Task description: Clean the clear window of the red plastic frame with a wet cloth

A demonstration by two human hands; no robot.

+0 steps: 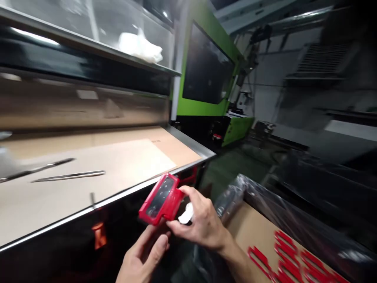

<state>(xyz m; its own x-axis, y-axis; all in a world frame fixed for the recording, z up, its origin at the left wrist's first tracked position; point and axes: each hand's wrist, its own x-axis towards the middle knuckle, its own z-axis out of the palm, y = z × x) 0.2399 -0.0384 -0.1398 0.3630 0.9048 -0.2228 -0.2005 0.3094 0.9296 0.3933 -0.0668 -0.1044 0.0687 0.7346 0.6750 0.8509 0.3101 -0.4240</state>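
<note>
I see my right hand (203, 224) gripping the red frame (160, 198), long axis tilted toward the desk (88, 177); left hand (144, 255) open beneath it.

Left hand (144, 255) cut off at bottom edge; red parts (290, 259) run off frame; whole background motion-blurred, white bundle (140, 46) unidentifiable.
</note>
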